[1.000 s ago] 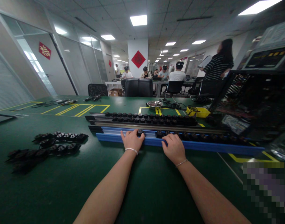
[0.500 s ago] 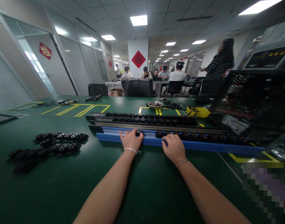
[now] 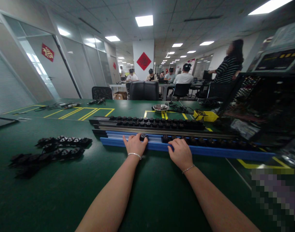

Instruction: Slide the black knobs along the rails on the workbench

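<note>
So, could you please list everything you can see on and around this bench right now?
Table: one, dark green, yellow lines, foreground.
Blue rail: one, blue, across the table.
Row of parts: many, black, in the blue rail, right.
Single part: one, black, in the blue rail.
Rear rails: count unclear, black, behind, carrying parts.
Loose parts: many, black, heaped left.
Bowl: one, metal, far side.
Tray: one, yellow, beside bowl.
Cabinet: one, black, right.
Chairs: several, black, beyond table.
People: several, background.
Left hand: one, on blue rail, fingertips at single part.
Right hand: one, on blue rail.
</note>
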`<state>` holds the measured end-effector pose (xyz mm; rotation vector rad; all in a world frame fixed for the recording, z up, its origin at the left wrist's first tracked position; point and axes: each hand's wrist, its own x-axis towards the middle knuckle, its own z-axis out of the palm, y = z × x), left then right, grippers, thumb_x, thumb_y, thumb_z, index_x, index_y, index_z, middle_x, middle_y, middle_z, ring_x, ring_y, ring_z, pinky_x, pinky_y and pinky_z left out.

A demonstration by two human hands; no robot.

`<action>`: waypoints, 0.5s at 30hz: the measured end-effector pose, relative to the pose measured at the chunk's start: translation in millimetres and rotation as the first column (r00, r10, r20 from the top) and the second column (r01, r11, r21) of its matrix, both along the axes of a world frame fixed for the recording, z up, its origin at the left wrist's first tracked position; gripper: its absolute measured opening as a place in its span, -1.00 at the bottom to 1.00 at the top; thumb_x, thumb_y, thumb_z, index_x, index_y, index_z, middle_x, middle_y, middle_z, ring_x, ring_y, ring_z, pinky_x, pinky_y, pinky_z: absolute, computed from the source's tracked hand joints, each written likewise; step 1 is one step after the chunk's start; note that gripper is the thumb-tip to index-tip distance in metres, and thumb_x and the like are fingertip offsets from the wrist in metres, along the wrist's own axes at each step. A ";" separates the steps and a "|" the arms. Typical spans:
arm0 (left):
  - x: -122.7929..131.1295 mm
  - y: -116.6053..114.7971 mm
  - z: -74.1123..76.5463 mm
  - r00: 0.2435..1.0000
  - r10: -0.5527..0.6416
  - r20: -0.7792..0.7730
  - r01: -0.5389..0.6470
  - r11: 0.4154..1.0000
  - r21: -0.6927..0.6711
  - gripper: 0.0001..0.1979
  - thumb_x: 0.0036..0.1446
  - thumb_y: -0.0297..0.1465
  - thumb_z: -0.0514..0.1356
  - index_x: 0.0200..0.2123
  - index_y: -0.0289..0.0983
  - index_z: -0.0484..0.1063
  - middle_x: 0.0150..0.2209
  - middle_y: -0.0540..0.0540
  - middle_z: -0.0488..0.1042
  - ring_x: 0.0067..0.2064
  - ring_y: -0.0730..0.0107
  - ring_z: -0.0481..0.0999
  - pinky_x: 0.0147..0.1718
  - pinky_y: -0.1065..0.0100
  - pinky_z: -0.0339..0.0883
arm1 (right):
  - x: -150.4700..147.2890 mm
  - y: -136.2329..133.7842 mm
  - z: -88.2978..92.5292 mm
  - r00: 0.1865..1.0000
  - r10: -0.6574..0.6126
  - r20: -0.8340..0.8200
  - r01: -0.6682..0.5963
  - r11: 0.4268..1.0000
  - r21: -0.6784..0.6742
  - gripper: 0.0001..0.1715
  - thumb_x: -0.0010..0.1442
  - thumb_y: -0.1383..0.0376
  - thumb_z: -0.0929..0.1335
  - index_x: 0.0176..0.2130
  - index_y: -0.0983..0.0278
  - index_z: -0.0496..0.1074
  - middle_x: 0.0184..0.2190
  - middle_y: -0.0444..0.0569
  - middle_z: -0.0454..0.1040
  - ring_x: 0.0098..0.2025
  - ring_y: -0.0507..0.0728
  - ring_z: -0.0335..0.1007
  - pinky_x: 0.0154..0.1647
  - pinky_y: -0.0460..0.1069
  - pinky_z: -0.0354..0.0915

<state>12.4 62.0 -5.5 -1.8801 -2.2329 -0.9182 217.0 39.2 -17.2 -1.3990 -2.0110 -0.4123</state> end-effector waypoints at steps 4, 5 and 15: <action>0.5 -0.8 1.2 1.000 0.007 0.002 -0.007 1.000 -0.019 -0.63 0.06 -0.11 0.06 -0.16 -0.10 0.49 -0.23 -0.11 0.56 0.00 0.13 0.40 0.21 -0.12 -0.34 | 0.2 0.3 -0.4 1.000 -0.003 -0.003 0.003 1.000 0.008 -0.84 0.11 0.33 0.28 -0.33 0.26 0.46 -0.34 0.02 0.41 -0.22 0.16 0.21 -0.22 0.04 0.15; 0.6 -1.0 1.6 1.000 0.009 0.003 -0.009 1.000 -0.022 -0.63 0.06 -0.11 0.06 -0.16 -0.10 0.49 -0.23 -0.11 0.56 0.00 0.13 0.40 0.21 -0.12 -0.35 | 0.2 0.3 -0.4 1.000 -0.002 -0.004 0.002 1.000 0.008 -0.84 0.11 0.33 0.28 -0.33 0.26 0.46 -0.34 0.02 0.41 -0.22 0.16 0.21 -0.22 0.04 0.15; -3.8 0.7 -1.4 1.000 0.017 0.008 -0.017 1.000 0.009 -0.63 0.05 -0.11 0.05 -0.17 -0.11 0.49 -0.24 -0.12 0.55 -0.01 0.12 0.40 0.21 -0.14 -0.37 | -0.6 -1.0 1.0 1.000 -0.007 0.001 0.007 1.000 -0.004 -0.83 0.13 0.33 0.28 -0.32 0.28 0.46 -0.34 0.02 0.42 -0.21 0.16 0.21 -0.22 0.04 0.15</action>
